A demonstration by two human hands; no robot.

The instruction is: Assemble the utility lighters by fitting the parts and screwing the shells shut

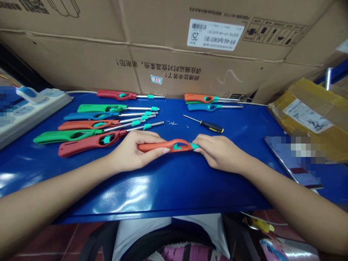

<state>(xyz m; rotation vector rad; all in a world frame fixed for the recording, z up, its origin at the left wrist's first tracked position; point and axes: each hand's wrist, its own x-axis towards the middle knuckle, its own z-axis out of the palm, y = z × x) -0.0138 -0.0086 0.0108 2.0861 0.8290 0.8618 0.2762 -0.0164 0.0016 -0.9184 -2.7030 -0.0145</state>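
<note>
An orange long-necked lighter [157, 146] lies level between my two hands, above the blue table. My left hand [136, 149] is wrapped round its body, thumb along the near side. At the other end my right hand [217, 150] pinches around the teal collar [194, 146], and the metal tube there is hidden by the fingers. The teal trigger shows in the handle opening. Beyond the hands lie a black and yellow screwdriver [212, 126] and several tiny white slivers [172, 123]. Left of them several lighters, including a red lighter [89, 144], have teal collars out along their tubes.
At the back right lie an orange lighter [197, 98] and a blue lighter [202, 107], with a green one partly hidden. A large cardboard box [163, 43] walls the back. A power strip [35, 112] stands left; a phone [293, 163] and taped parcel [307, 105] are right.
</note>
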